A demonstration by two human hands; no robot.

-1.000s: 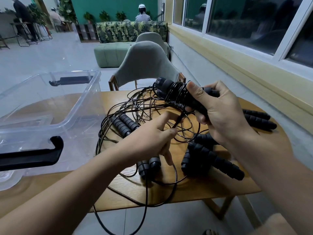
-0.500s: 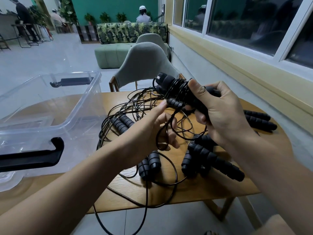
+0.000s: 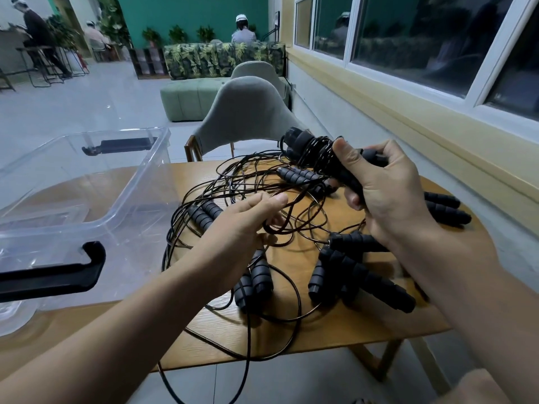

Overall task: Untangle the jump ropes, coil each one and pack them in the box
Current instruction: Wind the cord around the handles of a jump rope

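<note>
1. a clear plastic box (image 3: 140, 182) sits on the left part of the wooden desk (image 3: 335, 325), open at the top, with a black handle clip (image 3: 55, 275) on its near end and another (image 3: 116, 145) on its far end.
2. just right of the box, a tangle of thin black cord (image 3: 233, 182) spreads over the middle of the desk; two loops hang past the near edge toward the floor.
3. a pair of ribbed black handles (image 3: 204, 212) lies in the tangle near the box, and another pair (image 3: 253, 281) lies side by side closer to the near edge.
4. the left hand (image 3: 242, 225) reaches in over the tangle, its fingers curled shut around a few strands of cord, pinched just above the desk.
5. the right hand (image 3: 385, 193) is raised above the desk, clamped around a bundle of handles with cord wound around it (image 3: 312, 150).
6. below the right wrist, a cluster of handles (image 3: 358, 272) lies on the desk; two more handles (image 3: 443, 205) poke out behind the hand near the right edge.
7. a grey chair (image 3: 248, 112) stands at the far side of the desk.
</note>
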